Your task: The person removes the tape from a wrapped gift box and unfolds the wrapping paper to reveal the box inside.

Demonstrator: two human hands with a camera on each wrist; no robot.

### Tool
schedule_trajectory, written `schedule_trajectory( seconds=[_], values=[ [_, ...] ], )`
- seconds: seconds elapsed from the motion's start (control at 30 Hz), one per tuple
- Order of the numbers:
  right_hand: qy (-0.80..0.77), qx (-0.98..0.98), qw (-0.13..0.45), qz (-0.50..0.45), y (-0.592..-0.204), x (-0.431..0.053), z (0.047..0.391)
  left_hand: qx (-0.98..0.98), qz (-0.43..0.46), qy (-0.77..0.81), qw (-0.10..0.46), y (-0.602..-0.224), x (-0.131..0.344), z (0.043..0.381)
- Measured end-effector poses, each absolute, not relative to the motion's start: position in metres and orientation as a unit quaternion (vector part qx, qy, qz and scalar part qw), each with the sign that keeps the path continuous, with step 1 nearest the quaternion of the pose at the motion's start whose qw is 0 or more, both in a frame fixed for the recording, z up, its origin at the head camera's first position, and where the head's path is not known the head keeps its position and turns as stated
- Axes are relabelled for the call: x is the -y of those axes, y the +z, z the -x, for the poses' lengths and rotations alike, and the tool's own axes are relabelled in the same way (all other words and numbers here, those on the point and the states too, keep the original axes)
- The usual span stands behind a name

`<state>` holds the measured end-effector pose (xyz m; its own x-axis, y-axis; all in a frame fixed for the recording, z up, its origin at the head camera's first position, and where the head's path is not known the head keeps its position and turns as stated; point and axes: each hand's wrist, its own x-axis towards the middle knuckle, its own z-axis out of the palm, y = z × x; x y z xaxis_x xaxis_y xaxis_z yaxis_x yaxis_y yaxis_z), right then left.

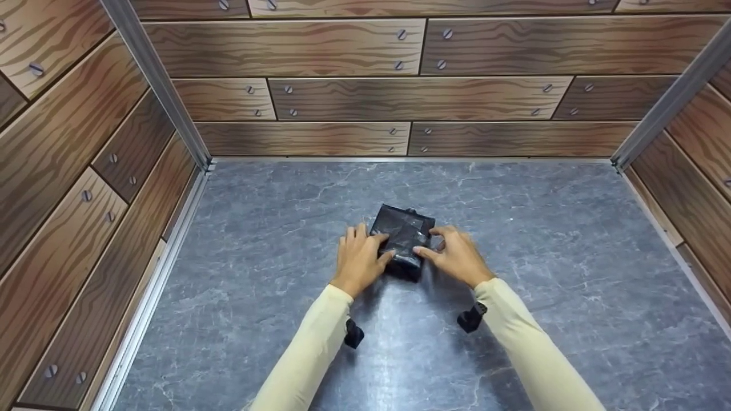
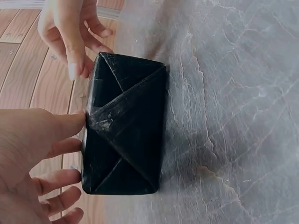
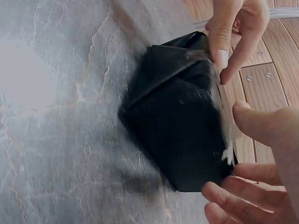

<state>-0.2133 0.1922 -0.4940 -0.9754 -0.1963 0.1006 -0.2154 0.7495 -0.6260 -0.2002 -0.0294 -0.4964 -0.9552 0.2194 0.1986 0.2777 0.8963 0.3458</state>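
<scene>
A black wrapped box-shaped package (image 1: 400, 229) lies turned at a slant on the grey marbled surface, with shiny clear tape across its top. Folded flaps meeting in a point show on the near end of the package (image 2: 128, 130) in the left wrist view. My left hand (image 1: 357, 260) is at its left side, thumb and index fingertip touching the top, fingers loosely spread. At the right edge, my right hand (image 1: 458, 257) has its thumb over the top and its fingertips along the side. A glossy pale patch marks the package (image 3: 173, 121) near these right fingers.
The marbled work surface (image 1: 274, 297) has wood-patterned panels (image 1: 342, 98) behind it and on both sides. Metal frame rails (image 1: 149, 74) run along the corners. Small black devices (image 1: 354, 334) are strapped at both wrists over pale yellow sleeves (image 1: 311, 348).
</scene>
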Motion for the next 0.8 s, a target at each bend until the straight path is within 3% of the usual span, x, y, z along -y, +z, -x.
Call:
schedule_trajectory(
  seconds=[0.57, 0.8],
  values=[
    [0.375, 0.918, -0.004, -0.129, -0.501, -0.196, 0.217, 0.964, 0.14, -0.209, 0.084, -0.493, 0.027, 0.202],
    [0.402, 0.906, -0.018, -0.133, -0.503, -0.196, 0.22, 0.952, 0.17, -0.249, 0.052, -0.489, 0.026, 0.21]
  ],
)
